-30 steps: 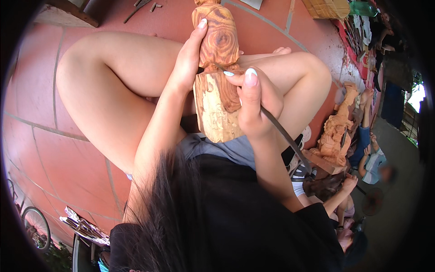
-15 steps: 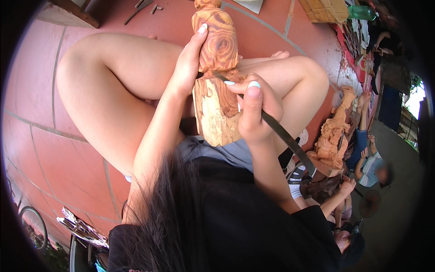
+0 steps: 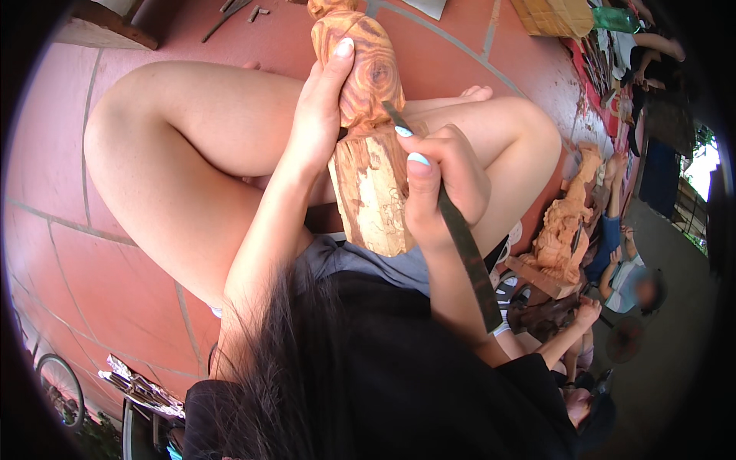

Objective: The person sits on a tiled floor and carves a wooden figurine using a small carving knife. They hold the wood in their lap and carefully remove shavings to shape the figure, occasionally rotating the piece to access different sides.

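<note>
A wooden carving (image 3: 372, 73) with a rounded, swirl-grained upper body and a rough, pale block base (image 3: 374, 199) rests between my crossed legs. My left hand (image 3: 320, 100) grips its upper body from the left, thumb lying along the front; its other fingers are hidden behind the wood. In my right hand (image 3: 445, 172) is a long, dark, flat metal carving tool (image 3: 466, 253), pinched near its working end. That tip meets the lower right of the rounded body, just above the narrow neck over the base. The tool's far end slants down toward my right forearm.
Red floor tiles (image 3: 138, 284) spread around my legs. A wooden stand (image 3: 115, 31) and small loose tools (image 3: 222, 23) lie ahead left. At right stand another ornate carving (image 3: 563, 222), a cardboard box (image 3: 553, 17) and several long tools (image 3: 602, 69). Other people sit farther right.
The tool's tip has moved up from the neck to the rounded body, and the tool is turned to show its broad face. The carving leans slightly more to the left.
</note>
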A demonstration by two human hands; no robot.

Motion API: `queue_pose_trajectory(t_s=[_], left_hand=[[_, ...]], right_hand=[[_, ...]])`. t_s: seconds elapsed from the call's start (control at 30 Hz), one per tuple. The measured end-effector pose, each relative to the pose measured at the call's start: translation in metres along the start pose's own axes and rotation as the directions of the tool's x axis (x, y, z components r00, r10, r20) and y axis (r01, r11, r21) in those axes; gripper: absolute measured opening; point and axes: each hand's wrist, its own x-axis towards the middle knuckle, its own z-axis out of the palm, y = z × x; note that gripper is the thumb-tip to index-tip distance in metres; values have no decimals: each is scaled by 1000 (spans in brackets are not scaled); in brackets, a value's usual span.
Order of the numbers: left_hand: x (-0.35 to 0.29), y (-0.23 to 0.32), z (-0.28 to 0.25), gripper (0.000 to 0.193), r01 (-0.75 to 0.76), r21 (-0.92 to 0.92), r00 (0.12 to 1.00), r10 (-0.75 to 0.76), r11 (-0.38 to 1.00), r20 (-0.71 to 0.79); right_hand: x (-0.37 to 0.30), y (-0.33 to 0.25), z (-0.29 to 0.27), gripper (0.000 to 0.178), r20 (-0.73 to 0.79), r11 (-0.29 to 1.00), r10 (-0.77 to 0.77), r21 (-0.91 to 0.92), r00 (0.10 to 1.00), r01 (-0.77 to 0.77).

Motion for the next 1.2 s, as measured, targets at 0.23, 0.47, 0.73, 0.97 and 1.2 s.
queue_pose_trajectory(t_s=[0.23,0.47,0.73,0.97,1.2], left_hand=[[-8,11,11,66,-56,53,997,58,997,-48],[-2,6,3,60,-19,30,1000,19,999,-23],[1,0,-4,56,-14,21,1000,14,1000,19],[2,0,-5,53,-27,-7,997,28,1000,72],[6,-5,-9,50,-8,-63,995,14,998,97]], right_hand=[[1,4,3,24,-8,998,-55,16,998,55],[3,1,5,29,-34,998,-56,-20,998,55],[0,4,3,34,-13,995,-97,-7,995,97],[-4,3,0,38,-1,989,-148,-9,989,148],[-4,3,5,39,-58,986,-166,-29,984,165]])
